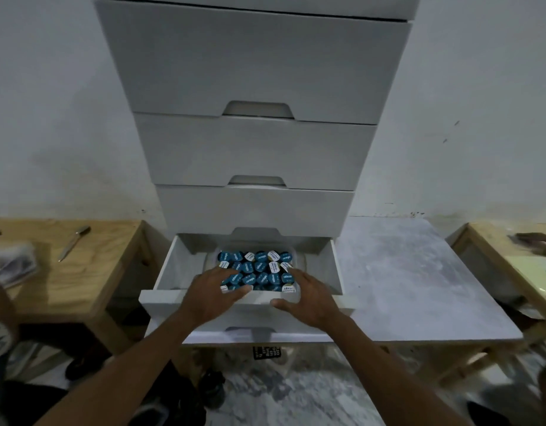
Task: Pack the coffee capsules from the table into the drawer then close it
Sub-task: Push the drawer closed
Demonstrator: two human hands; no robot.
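Resting spread fingers of left hand (pixel 214 292) and right hand (pixel 308 298) on capsules (pixel 259 269), apparently gripping nothing.

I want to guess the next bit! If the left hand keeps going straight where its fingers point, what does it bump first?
Probably the coffee capsules packed in the open drawer: the left hand already reaches over their near rows, fingers pointing across them. Depth is unclear, so it may already touch.
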